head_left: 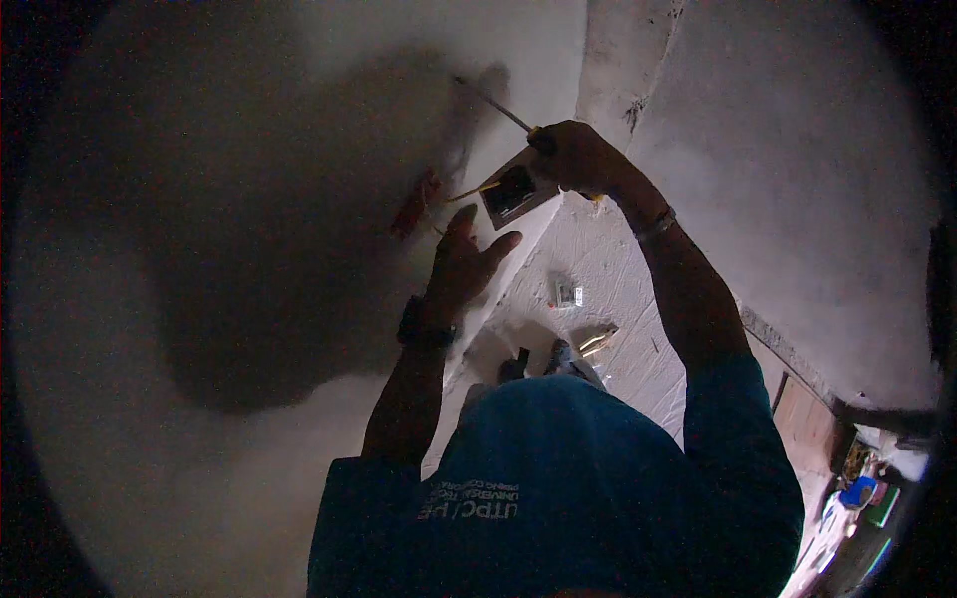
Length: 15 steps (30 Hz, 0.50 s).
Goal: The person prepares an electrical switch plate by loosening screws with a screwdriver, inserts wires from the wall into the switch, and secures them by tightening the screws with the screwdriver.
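My right hand [578, 157] is closed around the handle of a screwdriver [493, 105]. Its long thin shaft points up and to the left, toward the pale wall. Just below this hand sits a squarish plate [514, 192] with a dark middle. A thin yellow strip, perhaps a wire [473, 191], reaches left from the plate. My left hand [464, 259] is below and left of the plate, fingers and thumb apart, seemingly empty. Beyond its fingertips, a red piece [414, 204] shows against the wall in shadow; its kind is too dim to tell.
A small white packet-like item [566, 293] and a shiny brass-coloured thing [598, 341] lie on the whitish floor near my feet. Dark shadows cover much of the wall [229, 439] on the left. Blue and green items [859, 491] are heaped at the lower right.
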Each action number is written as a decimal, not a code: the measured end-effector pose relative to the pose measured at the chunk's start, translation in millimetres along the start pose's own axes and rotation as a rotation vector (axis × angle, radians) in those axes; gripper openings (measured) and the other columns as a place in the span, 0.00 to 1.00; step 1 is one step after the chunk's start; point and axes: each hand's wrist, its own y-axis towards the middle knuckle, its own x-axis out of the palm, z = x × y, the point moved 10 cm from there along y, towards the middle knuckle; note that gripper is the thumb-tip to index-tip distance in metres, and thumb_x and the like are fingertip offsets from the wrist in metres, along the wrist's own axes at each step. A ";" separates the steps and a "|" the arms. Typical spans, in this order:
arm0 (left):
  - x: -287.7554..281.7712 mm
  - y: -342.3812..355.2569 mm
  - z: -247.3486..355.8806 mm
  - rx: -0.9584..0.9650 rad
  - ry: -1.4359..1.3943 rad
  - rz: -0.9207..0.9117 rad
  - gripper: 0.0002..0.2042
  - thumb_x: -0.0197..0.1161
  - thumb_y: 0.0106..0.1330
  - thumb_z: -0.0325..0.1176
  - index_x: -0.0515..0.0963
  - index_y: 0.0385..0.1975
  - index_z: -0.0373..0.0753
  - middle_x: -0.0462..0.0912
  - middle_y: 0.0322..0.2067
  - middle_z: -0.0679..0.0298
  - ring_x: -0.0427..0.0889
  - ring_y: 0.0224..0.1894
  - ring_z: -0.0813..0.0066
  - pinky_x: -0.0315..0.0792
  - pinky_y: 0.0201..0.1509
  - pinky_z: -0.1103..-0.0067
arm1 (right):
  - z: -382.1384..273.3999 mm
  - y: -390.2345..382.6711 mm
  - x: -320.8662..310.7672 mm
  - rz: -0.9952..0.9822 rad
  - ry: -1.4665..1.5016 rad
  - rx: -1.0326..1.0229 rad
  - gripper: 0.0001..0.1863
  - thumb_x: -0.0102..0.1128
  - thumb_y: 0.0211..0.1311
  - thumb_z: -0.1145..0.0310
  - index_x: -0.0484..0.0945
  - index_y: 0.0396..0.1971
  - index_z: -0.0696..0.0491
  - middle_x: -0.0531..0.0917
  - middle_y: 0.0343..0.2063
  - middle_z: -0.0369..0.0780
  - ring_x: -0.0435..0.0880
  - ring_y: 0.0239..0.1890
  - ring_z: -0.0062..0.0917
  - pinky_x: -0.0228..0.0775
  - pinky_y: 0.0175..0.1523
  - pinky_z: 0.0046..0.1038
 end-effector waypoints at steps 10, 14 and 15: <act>22.4 34.3 63.5 0.471 0.063 -0.069 0.40 0.76 0.40 0.46 0.67 0.52 0.31 0.71 0.52 0.49 0.71 0.55 0.61 0.65 0.58 0.72 | -3.4 2.7 2.5 0.217 -0.293 -0.529 0.12 0.53 0.58 0.67 0.75 0.36 0.60 0.79 0.19 0.43 0.78 0.17 0.23 0.71 0.23 0.27; 24.5 28.5 66.4 0.409 0.023 -0.126 0.33 0.76 0.39 0.44 0.73 0.44 0.33 0.77 0.44 0.54 0.77 0.45 0.66 0.70 0.51 0.73 | 61.5 -41.3 2.9 0.134 1.048 0.417 0.18 0.52 0.63 0.56 0.73 0.40 0.57 0.76 0.17 0.39 0.76 0.17 0.22 0.68 0.22 0.23; 24.4 29.2 69.5 0.453 0.111 -0.088 0.31 0.76 0.39 0.44 0.74 0.42 0.33 0.78 0.40 0.56 0.78 0.42 0.66 0.71 0.48 0.73 | 74.6 -65.1 12.4 0.144 1.121 0.458 0.18 0.52 0.63 0.56 0.72 0.41 0.57 0.76 0.16 0.39 0.76 0.16 0.22 0.67 0.21 0.24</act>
